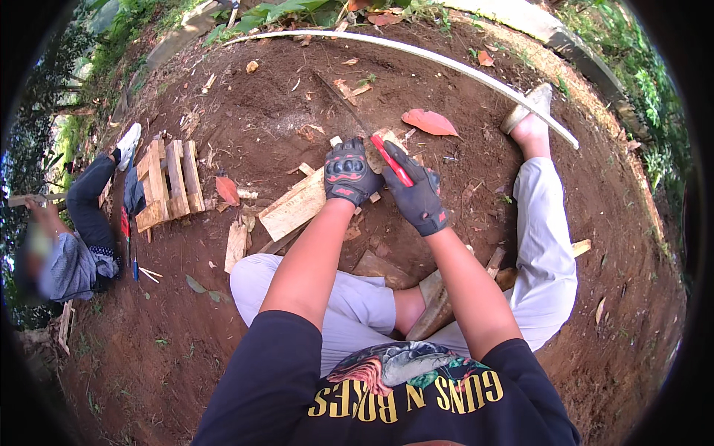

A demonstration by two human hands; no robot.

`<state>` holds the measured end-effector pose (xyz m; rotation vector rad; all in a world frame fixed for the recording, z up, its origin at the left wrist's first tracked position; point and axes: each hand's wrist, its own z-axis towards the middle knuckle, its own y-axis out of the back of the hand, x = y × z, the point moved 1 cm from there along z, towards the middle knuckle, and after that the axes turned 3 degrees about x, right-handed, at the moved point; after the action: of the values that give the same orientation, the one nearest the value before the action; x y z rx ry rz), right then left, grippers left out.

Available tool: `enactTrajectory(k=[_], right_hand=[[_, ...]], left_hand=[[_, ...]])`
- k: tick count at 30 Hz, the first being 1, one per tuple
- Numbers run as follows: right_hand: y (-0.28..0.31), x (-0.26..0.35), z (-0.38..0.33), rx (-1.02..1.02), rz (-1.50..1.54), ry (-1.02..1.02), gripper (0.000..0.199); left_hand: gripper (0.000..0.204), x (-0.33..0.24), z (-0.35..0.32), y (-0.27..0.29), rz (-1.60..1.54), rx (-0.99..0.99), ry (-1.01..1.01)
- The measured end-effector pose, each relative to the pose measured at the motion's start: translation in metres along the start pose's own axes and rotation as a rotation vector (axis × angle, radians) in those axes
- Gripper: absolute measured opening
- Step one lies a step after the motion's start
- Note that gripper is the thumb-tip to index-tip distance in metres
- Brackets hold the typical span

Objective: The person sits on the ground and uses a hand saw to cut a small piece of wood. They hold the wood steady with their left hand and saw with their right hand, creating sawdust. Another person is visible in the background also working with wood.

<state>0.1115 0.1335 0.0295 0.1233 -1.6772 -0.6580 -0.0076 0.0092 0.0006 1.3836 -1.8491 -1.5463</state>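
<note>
Black-and-grey gloves with red trim cover both of my hands. My right hand (414, 189) is closed round the red handle (392, 161) of a hand saw. Its thin dark blade (343, 102) points away and to the left over the soil. My left hand (349, 170), just left of the saw handle, grips a pale wooden board (294, 204) from above, near its far end. That board slants toward me and to the left. The glove hides part of it, and whether the blade touches the wood I cannot tell.
Wood offcuts (236, 245) lie near my bent leg. At left stands a small slatted wooden piece (172, 182), beside another person (74, 256) seated on the ground. A long pale strip (416, 50) curves across the far soil. A red leaf (430, 123) lies beyond my right hand.
</note>
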Motion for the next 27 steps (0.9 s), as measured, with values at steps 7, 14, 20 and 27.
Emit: enactTrajectory(k=[7,14,20,27], right_hand=[[0.061,0.024,-0.103,0.004,0.012,-0.149,0.049],[0.154,0.096,-0.202,0.086,-0.132,-0.288,0.045],[0.063,0.038,-0.088,0.049,-0.154,-0.157,0.048],[0.004,0.005,-0.030,-0.071,0.015,-0.009,0.050]], left_hand=[[0.093,-0.002,0.004,0.009,0.091,0.063,0.091],[0.093,-0.009,0.006,0.016,0.052,0.175,0.097],[0.086,-0.005,0.002,0.005,-0.006,0.058,0.044],[0.067,-0.011,-0.003,0.019,-0.003,0.021,0.047]])
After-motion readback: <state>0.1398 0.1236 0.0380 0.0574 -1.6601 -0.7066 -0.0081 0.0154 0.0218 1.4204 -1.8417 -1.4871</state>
